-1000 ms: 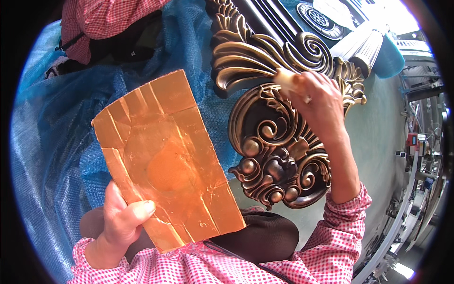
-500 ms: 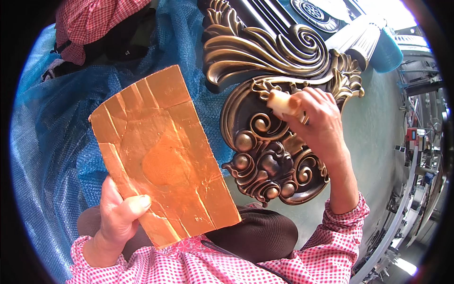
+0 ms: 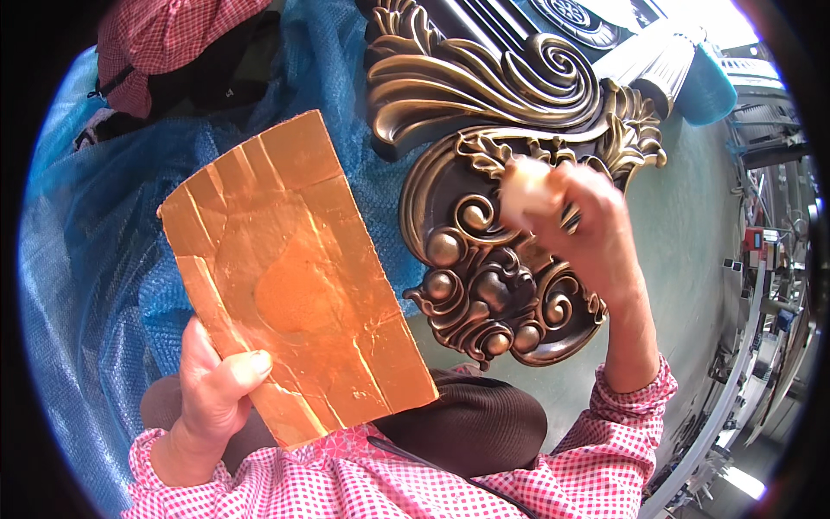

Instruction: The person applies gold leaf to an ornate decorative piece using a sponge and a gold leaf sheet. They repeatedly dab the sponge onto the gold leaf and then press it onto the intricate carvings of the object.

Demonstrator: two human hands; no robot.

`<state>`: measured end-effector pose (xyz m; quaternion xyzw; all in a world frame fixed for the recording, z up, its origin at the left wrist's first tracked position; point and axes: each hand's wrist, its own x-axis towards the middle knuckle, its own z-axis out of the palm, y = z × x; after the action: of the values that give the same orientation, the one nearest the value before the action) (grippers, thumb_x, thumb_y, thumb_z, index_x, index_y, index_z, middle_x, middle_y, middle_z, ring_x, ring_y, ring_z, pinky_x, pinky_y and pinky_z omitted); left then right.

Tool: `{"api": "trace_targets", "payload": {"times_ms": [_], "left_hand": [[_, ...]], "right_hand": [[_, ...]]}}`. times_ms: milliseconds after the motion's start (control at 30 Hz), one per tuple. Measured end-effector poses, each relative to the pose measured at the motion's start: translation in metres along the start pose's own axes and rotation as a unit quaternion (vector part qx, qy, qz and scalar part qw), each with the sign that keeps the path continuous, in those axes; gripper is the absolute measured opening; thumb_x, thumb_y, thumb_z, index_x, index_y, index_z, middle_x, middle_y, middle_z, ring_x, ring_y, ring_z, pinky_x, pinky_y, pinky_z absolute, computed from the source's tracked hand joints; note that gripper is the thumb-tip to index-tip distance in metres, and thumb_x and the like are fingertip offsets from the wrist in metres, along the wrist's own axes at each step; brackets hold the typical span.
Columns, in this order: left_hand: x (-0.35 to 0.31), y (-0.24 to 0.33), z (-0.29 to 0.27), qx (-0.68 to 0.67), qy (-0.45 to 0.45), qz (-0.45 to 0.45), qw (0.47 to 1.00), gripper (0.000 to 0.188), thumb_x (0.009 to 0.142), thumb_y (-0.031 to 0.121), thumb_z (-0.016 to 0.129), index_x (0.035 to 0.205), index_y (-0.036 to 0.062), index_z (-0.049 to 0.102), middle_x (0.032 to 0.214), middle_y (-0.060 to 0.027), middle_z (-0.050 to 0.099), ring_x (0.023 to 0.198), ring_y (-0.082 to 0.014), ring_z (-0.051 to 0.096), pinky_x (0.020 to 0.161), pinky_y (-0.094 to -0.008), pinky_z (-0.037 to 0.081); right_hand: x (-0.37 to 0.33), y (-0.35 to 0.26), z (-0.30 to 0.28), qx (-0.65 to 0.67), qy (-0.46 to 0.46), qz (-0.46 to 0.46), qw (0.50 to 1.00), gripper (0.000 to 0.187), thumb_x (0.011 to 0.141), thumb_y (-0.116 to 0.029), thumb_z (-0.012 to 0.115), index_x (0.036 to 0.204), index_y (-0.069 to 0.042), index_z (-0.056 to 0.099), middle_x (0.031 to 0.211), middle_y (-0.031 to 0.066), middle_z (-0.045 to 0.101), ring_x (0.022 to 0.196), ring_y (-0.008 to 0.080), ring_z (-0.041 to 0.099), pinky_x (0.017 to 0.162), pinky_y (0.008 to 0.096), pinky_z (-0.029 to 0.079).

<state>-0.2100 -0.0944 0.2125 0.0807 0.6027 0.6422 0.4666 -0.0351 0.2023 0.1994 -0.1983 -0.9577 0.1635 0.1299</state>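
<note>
My left hand (image 3: 216, 385) grips the lower left edge of a creased, gold-coated cardboard sheet (image 3: 303, 208), thumb on top. A rounded darker-orange patch marks the sheet's middle. In front of me, to the right, lies a large carved ornament (image 3: 471, 216), dark with gold-bronze highlights on its scrolls, leaves and round knobs. Over its right part my right hand (image 3: 592, 212) is closed round a small pale, tan-stained sponge-like pad (image 3: 529, 192). Both are smeared by motion, and whether the pad touches the carving I cannot tell.
Blue bubble wrap (image 3: 104, 285) spreads along the left. Another person in a red checked sleeve (image 3: 173, 35) is at the upper left. A fluted column piece (image 3: 653, 65) and a blue wrapped bundle (image 3: 707, 86) lie at the far right. Racks and equipment (image 3: 769, 285) line the right edge.
My right hand has shifted slightly with the pad, which is tilted differently and more blurred. The cardboard sheet and my left hand have barely moved.
</note>
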Motion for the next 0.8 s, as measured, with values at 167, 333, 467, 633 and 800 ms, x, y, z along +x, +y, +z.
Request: {"api": "trace_targets", "payload": {"times_ms": [167,333,467,633,800], "left_hand": [[0.004,-0.002,0.004,0.025,-0.015,0.008,1.000,0.065,0.072,0.012,0.053,0.132,-0.0048,0.034,0.122,-0.0162,0.053,0.110,-0.0253,0.057,0.094,-0.0374,0.047],[0.002,-0.003,0.002,0.024,0.000,0.007,1.000,0.065,0.072,0.013,0.053,0.132,-0.0048,0.034,0.122,-0.0162,0.053,0.110,-0.0251,0.057,0.095,-0.0370,0.047],[0.000,-0.002,0.004,0.039,0.008,0.008,0.999,0.065,0.072,0.014,0.052,0.132,-0.0046,0.035,0.122,-0.0161,0.053,0.110,-0.0246,0.056,0.096,-0.0364,0.046],[0.001,-0.003,0.004,0.040,0.011,0.014,0.999,0.065,0.072,0.015,0.053,0.131,-0.0048,0.035,0.122,-0.0162,0.053,0.109,-0.0244,0.056,0.096,-0.0361,0.045],[0.003,-0.004,0.003,0.034,0.010,0.015,0.999,0.065,0.072,0.015,0.053,0.131,-0.0048,0.036,0.120,-0.0162,0.054,0.109,-0.0242,0.056,0.096,-0.0361,0.045]], "right_hand": [[0.000,0.010,0.006,-0.092,-0.010,-0.023,0.995,0.021,0.070,-0.013,0.070,0.085,-0.004,0.059,0.080,0.0102,0.058,0.081,0.0278,0.057,0.076,0.0361,0.042],[-0.002,0.000,0.003,-0.027,0.036,0.011,0.999,0.025,0.068,-0.015,0.073,0.084,-0.002,0.058,0.080,0.0118,0.058,0.079,0.0307,0.056,0.072,0.0385,0.045],[-0.012,0.001,0.008,0.006,-0.068,-0.033,0.997,0.024,0.070,-0.021,0.074,0.084,-0.007,0.061,0.078,0.0095,0.060,0.079,0.0290,0.059,0.072,0.0401,0.044],[-0.019,0.001,-0.004,0.029,0.016,0.034,0.999,0.026,0.065,-0.013,0.073,0.085,-0.004,0.059,0.078,0.0091,0.056,0.079,0.0292,0.056,0.068,0.0384,0.045],[-0.043,0.001,0.001,-0.073,-0.029,-0.034,0.996,0.029,0.060,-0.013,0.076,0.082,-0.005,0.059,0.078,0.0075,0.056,0.078,0.0272,0.056,0.069,0.0371,0.042]]}}
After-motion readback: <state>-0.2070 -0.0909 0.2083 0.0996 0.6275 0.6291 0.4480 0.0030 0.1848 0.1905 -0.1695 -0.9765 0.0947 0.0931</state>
